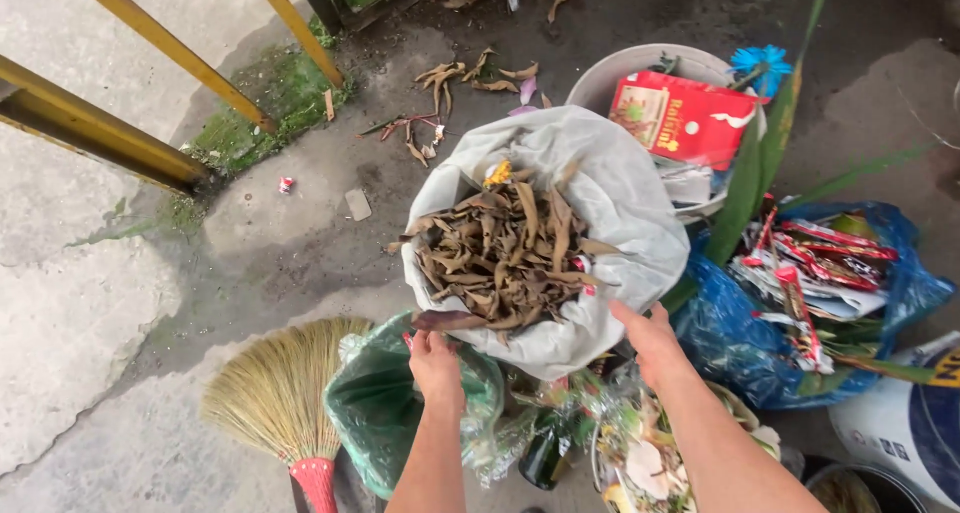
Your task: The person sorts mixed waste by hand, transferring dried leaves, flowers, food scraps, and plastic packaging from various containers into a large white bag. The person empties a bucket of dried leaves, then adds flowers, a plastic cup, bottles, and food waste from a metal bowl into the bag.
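Both forearms come up from the six o'clock edge of the view. Left hand (436,365) has its fingers curled over the near rim of a white sack (620,208), pinching the cloth where a big dark leaf hangs over the edge. Right hand (650,339) grips the same rim further toward four o'clock, fingers pressed together and folded into the fabric. Held between the two hands, the sack sits at the centre of the view with its mouth wide, heaped with dry brown leaves (505,253); a small yellow scrap lies at the twelve o'clock side of the heap.

Just under the left hand, at seven o'clock from the sack, is a green plastic bag (375,408), and beside it at eight o'clock a straw broom (275,388) with a red collar lies fanned on the concrete ground (90,313). Near six o'clock a dark glass bottle (545,458) lies among clear wrapping, touching a basket of mixed refuse (645,468) under the right forearm.

At three to four o'clock a blue plastic bag (730,343) holds red and white wrappers, with long green leaves (755,168) rising past it. Behind the sack, at one o'clock, a pale round tub (610,73) carries a red carton (680,118), and a blue flower shape shows at its far rim. Yellow metal rails (100,133) cross the ten o'clock corner, with moss at their feet and loose leaves scattered at twelve.
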